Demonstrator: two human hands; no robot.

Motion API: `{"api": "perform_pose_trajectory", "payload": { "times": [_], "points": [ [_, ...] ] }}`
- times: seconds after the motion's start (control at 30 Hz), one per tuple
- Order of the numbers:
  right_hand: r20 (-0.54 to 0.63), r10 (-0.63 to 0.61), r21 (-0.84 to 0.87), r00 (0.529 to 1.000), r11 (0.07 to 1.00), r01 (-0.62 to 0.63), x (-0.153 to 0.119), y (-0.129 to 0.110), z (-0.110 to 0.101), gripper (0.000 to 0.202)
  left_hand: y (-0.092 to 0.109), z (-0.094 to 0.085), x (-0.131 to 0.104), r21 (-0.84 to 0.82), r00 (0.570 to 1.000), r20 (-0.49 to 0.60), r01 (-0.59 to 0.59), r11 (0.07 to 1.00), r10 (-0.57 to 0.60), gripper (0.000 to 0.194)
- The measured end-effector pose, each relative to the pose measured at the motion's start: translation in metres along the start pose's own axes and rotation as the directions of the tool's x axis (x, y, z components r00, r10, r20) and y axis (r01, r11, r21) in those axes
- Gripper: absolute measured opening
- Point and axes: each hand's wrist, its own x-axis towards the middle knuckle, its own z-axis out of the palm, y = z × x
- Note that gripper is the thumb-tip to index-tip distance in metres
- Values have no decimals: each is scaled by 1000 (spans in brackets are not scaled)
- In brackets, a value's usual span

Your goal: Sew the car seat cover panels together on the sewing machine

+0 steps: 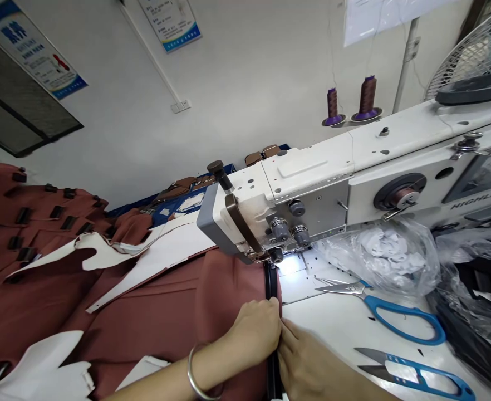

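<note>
A reddish-brown piece of material [157,328] lies under the head of a white sewing machine [312,172]. Along its right edge runs a black strip [273,370], which passes up beneath the lit needle area. My left hand [257,328], with a silver bangle on the wrist, is closed on the strip and the material's edge just below the machine head. Against it on the right, my right hand [302,356] has its fingers pressed together on the same strip. The fingertips of both hands are partly hidden.
Blue-handled scissors [404,323] and blue thread snips [416,373] lie on the white table [333,328] at the right. Plastic bags [391,256] sit behind them. Clipped reddish-brown pieces [62,217] are piled at the left. Two thread spools [367,97] stand behind the machine.
</note>
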Motion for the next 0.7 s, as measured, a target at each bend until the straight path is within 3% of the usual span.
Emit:
{"api": "perform_pose_trajectory", "payload": {
  "times": [0.17, 0.4, 0.7],
  "points": [
    [-18, 40, 33, 999, 999, -39, 1, 0, 7, 35, 3, -7, 4, 38, 999, 34, -25, 999, 23, 24],
    [-124, 89, 47, 988, 995, -84, 7, 2, 2, 34, 1, -20, 6, -65, 998, 65, -5, 998, 9, 23],
    [-88, 137, 51, 987, 990, -133, 0, 9, 24, 35, -15, -19, 25, -115, 999, 24, -24, 993, 27, 24]
  ]
}}
